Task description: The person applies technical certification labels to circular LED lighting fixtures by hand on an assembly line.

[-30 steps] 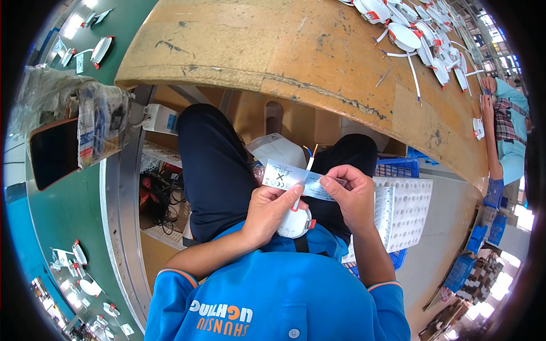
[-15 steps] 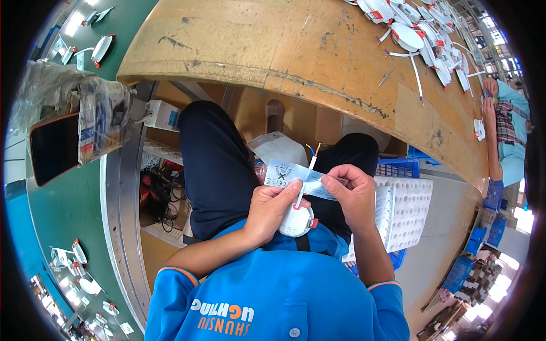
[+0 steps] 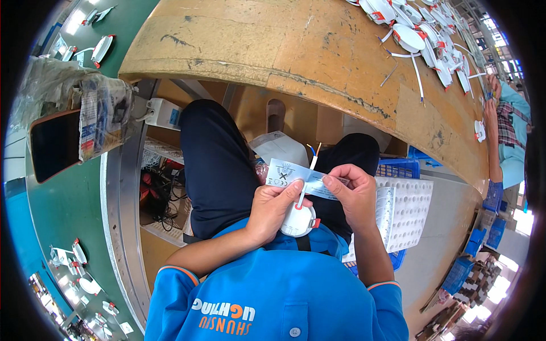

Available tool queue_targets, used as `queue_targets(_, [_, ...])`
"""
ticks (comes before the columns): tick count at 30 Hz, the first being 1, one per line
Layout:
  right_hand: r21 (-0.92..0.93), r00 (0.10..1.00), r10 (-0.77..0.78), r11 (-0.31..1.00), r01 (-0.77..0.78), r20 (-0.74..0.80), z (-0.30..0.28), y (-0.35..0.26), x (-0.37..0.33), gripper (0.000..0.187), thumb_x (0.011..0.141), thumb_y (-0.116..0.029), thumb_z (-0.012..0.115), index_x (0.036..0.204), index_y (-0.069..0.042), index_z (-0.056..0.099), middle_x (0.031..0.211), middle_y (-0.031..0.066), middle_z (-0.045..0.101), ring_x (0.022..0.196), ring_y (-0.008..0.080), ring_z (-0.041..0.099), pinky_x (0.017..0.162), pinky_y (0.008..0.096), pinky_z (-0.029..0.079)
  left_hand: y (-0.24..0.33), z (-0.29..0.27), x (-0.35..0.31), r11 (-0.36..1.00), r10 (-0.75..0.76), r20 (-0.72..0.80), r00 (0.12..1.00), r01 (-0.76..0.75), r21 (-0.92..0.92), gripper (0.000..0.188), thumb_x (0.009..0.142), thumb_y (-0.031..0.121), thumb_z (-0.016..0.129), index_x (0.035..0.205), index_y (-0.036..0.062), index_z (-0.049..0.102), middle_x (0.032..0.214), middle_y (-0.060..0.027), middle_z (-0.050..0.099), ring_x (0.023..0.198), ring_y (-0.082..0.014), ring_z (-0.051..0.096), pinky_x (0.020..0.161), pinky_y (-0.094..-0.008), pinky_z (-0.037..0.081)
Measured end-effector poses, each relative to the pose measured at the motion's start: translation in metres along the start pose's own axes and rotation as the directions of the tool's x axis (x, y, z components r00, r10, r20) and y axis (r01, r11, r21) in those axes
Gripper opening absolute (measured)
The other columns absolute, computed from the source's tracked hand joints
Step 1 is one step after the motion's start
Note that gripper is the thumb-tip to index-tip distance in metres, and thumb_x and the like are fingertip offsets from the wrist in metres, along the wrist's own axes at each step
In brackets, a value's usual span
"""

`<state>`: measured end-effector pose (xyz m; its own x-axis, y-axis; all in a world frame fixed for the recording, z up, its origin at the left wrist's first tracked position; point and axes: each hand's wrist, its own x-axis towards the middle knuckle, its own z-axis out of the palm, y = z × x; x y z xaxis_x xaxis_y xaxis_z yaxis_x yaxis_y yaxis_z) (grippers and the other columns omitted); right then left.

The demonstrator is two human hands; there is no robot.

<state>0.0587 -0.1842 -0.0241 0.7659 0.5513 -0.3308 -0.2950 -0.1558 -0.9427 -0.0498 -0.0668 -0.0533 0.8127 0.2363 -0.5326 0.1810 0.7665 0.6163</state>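
Observation:
Above my lap I hold a silvery label (image 3: 284, 174) that lies across the white cable (image 3: 302, 197) of a round white downlight (image 3: 297, 223). My left hand (image 3: 272, 207) is closed, its thumb pressing the label and cable together. With thumb and forefinger, my right hand (image 3: 351, 190) pinches the label's right end. Below the label hangs the downlight, a red-tipped clip (image 3: 315, 223) on its side. From the cable's upper end stick out bare-tipped blue and brown wires (image 3: 313, 150).
A worn brown table (image 3: 256, 42) curves ahead, with a heap of white downlights (image 3: 409, 38) at far right. Left are a phone (image 3: 55, 145) and a green conveyor belt (image 3: 85, 207). A white perforated tray (image 3: 410, 210) stands on my right; another person (image 3: 509, 125) works beyond.
Both hands keep their grip, and the label and downlight have barely shifted. At far right, the other person's hands have moved slightly.

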Motion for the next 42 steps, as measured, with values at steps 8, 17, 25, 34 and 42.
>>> queue_targets(8, [-0.023,1.000,-0.001,1.000,0.001,0.016,-0.002,-0.003,0.000,0.017,0.075,-0.012,0.068,0.079,0.001,0.060,0.071,0.0017,0.059,0.064,0.0041,0.052,0.059,0.0161,0.042,-0.001,0.002,-0.002,0.999,0.006,0.002,1.000,-0.006,-0.035,0.025,0.086,0.023,0.054,0.082,-0.0012,0.061,0.067,-0.0097,0.062,0.057,-0.0132,0.060,0.051,-0.0257,0.051])
queue_targets(17, [-0.038,1.000,-0.003,0.999,0.004,0.031,-0.002,-0.004,0.002,0.016,0.074,-0.012,0.068,0.079,0.001,0.060,0.069,0.0014,0.059,0.063,0.0036,0.052,0.057,0.0153,0.041,-0.002,0.001,-0.004,0.999,0.006,0.008,1.000,-0.006,-0.036,0.025,0.085,0.023,0.054,0.082,-0.0012,0.061,0.068,-0.0088,0.063,0.056,-0.0111,0.059,0.051,-0.0231,0.049])
queue_targets(25, [-0.082,0.998,-0.024,0.996,0.030,0.065,-0.009,-0.004,0.006,0.013,0.073,-0.010,0.068,0.080,0.000,0.062,0.069,0.0015,0.060,0.063,0.0039,0.053,0.058,0.0164,0.042,-0.001,0.000,-0.005,1.000,0.004,0.016,1.000,-0.003,-0.028,0.024,0.084,0.023,0.057,0.084,-0.0008,0.061,0.069,-0.0089,0.063,0.059,-0.0109,0.060,0.053,-0.0225,0.049])
queue_targets(34, [-0.174,1.000,-0.004,0.985,0.006,0.010,-0.025,0.004,0.023,0.019,0.079,-0.015,0.062,0.088,0.002,0.063,0.075,0.0043,0.064,0.067,0.0083,0.057,0.064,0.0200,0.044,0.001,0.004,-0.008,1.000,0.001,0.055,0.999,-0.003,0.026,0.024,0.084,0.023,0.057,0.080,-0.0003,0.061,0.068,-0.0075,0.062,0.058,-0.0112,0.059,0.053,-0.0237,0.048])
queue_targets(42, [-0.218,0.951,-0.167,0.949,0.226,0.259,-0.023,-0.027,0.021,0.022,0.080,-0.023,0.061,0.090,-0.004,0.065,0.072,0.0023,0.056,0.073,0.0107,0.052,0.069,0.0229,0.040,0.001,0.006,-0.002,0.999,-0.035,0.127,0.991,0.029,0.045,0.022,0.083,0.022,0.058,0.077,0.0006,0.061,0.067,-0.0062,0.061,0.058,-0.0112,0.058,0.053,-0.0238,0.048])
